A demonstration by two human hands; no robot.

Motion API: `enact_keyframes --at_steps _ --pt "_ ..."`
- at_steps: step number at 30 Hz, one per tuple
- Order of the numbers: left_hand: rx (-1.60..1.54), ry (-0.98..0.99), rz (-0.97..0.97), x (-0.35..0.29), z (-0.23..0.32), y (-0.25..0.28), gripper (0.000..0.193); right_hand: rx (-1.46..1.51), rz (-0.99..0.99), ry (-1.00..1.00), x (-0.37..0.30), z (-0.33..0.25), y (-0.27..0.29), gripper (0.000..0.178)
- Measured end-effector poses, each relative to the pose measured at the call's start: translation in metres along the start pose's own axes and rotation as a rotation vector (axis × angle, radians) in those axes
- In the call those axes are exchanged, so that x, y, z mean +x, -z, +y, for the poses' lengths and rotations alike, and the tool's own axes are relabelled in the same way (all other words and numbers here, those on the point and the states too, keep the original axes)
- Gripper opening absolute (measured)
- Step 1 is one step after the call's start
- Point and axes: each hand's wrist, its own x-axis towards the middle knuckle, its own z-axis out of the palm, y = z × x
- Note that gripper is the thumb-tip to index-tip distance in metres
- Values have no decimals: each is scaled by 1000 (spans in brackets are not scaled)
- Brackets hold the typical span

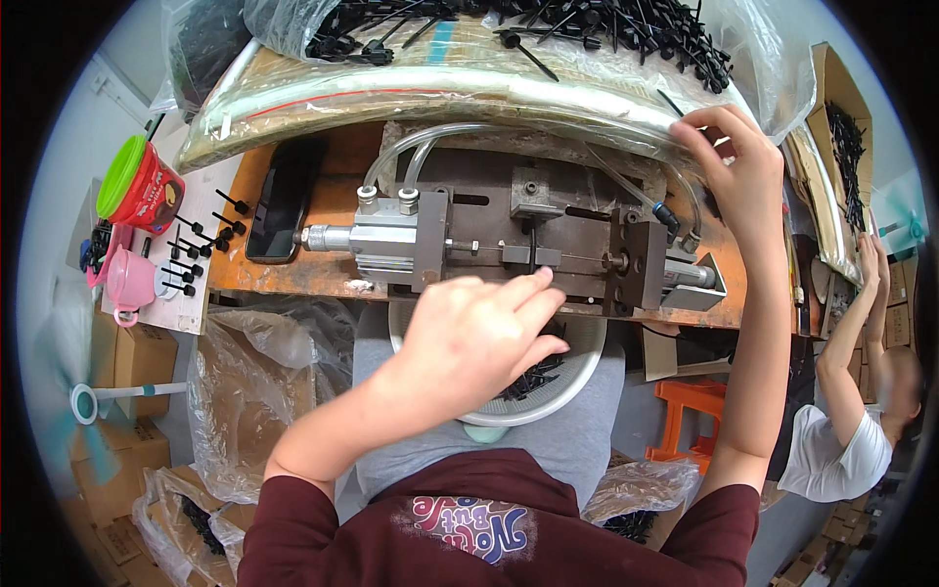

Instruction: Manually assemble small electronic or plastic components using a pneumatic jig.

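Observation:
In front of me is a pneumatic clamping fixture with a silver cylinder point(386, 245) and a dark metal base point(479, 181). A thin black part point(533, 240) stands at the small grey block point(531, 257) in its middle. My left hand point(479, 333) hovers at the front edge, fingers stretched out and thumb apart, fingertips just below that block. Off to the right, my right hand point(738, 161) is raised beside the plastic-covered pile, its fingers curled together; what they hold, if anything, is hidden. Near its fingertips lies a thin black stick point(671, 103).
Black long-stemmed parts point(626, 39) are heaped behind the fixture. A white basket point(593, 367) with black pieces sits on my lap. At left are a phone point(284, 201), a red tub point(147, 186), a pink cup point(132, 279) and standing black parts point(186, 245). Another person point(841, 421) works at right.

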Motion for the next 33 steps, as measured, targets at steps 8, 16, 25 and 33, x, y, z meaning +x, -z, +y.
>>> enact_keyframes --at_steps 8,16,25,33 --pt "220 -224 464 111 -83 49 10 442 -27 -52 -64 -76 11 25" --pt "385 12 40 166 -125 41 19 226 -64 123 -132 -123 -55 29" --pt "-251 159 327 121 -68 74 25 10 -126 159 -119 -132 -61 28" --pt "-373 149 339 50 -38 86 17 280 -209 116 -69 -114 -27 28"
